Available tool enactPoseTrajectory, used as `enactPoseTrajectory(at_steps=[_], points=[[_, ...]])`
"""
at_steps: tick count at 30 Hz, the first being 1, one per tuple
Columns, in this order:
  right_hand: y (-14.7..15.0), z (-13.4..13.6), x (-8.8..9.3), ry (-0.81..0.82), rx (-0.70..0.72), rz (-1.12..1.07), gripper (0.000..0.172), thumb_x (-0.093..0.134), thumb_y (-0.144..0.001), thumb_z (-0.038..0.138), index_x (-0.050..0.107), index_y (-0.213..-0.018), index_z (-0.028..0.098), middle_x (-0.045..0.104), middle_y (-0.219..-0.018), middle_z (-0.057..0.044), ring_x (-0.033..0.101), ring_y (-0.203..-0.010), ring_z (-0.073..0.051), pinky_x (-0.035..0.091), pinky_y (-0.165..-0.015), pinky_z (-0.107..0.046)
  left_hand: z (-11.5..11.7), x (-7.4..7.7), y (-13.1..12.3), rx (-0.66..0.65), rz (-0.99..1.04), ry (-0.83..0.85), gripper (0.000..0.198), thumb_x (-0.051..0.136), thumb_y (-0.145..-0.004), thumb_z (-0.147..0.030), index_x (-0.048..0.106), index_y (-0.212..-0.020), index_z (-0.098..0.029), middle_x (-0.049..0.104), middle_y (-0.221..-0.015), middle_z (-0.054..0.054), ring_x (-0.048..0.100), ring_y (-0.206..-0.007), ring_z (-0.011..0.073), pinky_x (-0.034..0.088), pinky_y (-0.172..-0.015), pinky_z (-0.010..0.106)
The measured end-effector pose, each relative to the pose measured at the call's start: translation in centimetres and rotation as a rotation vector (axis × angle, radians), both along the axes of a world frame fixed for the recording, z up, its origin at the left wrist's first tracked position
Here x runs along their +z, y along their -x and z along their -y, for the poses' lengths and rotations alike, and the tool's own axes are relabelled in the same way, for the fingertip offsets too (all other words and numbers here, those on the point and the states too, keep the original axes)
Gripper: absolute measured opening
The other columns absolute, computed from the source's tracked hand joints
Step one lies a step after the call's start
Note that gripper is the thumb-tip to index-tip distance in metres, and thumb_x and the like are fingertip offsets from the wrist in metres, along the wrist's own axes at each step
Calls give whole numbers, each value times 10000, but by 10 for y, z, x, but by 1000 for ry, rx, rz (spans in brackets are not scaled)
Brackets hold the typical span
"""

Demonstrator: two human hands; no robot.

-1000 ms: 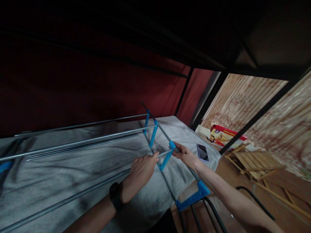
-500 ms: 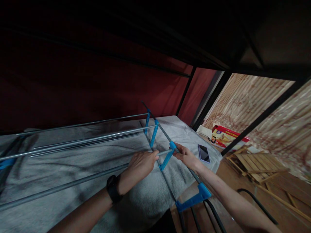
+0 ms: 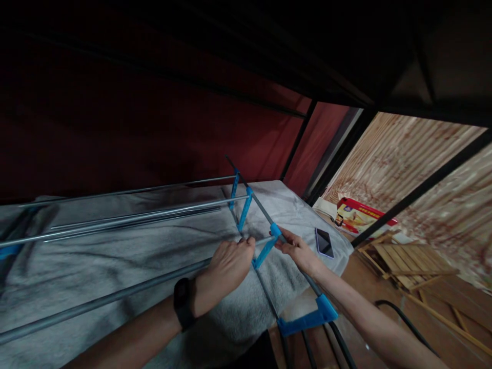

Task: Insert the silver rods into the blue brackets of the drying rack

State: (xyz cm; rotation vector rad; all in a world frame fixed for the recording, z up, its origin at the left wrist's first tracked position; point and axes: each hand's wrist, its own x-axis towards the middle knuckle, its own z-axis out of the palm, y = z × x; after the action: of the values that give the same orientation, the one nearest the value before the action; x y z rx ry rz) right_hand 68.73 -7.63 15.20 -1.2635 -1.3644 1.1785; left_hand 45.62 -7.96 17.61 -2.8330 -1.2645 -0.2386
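A frame of grey metal tubes joined by blue plastic brackets lies across the bed. My left hand (image 3: pixel 232 264), with a black watch (image 3: pixel 183 303) on the wrist, is wrapped round a long grey tube (image 3: pixel 142 287) close to its right end. That end meets a blue bracket (image 3: pixel 265 251). Just beyond the bracket, my right hand (image 3: pixel 298 251) grips the cross tube (image 3: pixel 262 205) at the joint, its fingertips partly behind it. More blue brackets (image 3: pixel 245 210) stand farther along the same cross tube, and another bracket (image 3: pixel 307 318) sits at its near end.
A grey blanket (image 3: pixel 300 205) covers the bed, with a phone (image 3: pixel 324 242) near its right edge. Black bed posts (image 3: pixel 338 154) rise beyond. On the floor at right are a red and yellow box (image 3: pixel 363 216), a folded wooden piece (image 3: pixel 411 259) and a curved black tube (image 3: pixel 407 323).
My left hand has rolled over the tube, its knuckles now higher and slightly farther right. My right hand keeps its grip at the joint. The view has shifted slightly.
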Motion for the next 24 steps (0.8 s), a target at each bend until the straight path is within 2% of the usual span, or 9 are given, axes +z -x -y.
enactPoseTrajectory(at_steps=[6,12,16,20,24], points=[[-3,2,5,36,-8,-38,505,690,-673,233,699,-1178,251,712,-1137,-36,639,-1065,-261,406,-1077,-473,-12,-2,-5,-44,20,72,476,286,-927,-6,516,-1330,-113,664,-1016,124,627,-956,252,480,-870,396],[-5,2,0,24,-31,4,503,693,-715,263,678,-1218,248,705,-1146,-42,619,-1101,-270,399,-1087,-490,-17,4,-14,-7,61,153,372,331,-956,-74,604,-1203,-124,688,-934,120,649,-894,245,483,-853,379],[-5,2,-6,28,-43,21,546,670,-725,244,644,-1270,245,701,-1151,-32,623,-1077,-260,397,-1088,-490,-16,8,-14,-2,92,153,355,335,-963,-93,615,-1179,-123,692,-969,127,651,-937,266,482,-870,402],[-3,-1,-2,8,-54,104,534,689,-711,279,652,-1241,221,712,-1087,-37,625,-1041,-254,419,-1064,-466,-19,12,-10,-43,93,192,329,347,-972,-143,616,-1161,-121,697,-964,131,660,-924,273,490,-849,401],[-9,-9,2,28,-76,119,625,712,-638,286,637,-1254,202,704,-1062,-57,642,-972,-248,487,-967,-443,-20,14,-5,-54,85,207,329,350,-938,-89,594,-1157,-111,696,-1016,140,660,-933,264,493,-839,392]])
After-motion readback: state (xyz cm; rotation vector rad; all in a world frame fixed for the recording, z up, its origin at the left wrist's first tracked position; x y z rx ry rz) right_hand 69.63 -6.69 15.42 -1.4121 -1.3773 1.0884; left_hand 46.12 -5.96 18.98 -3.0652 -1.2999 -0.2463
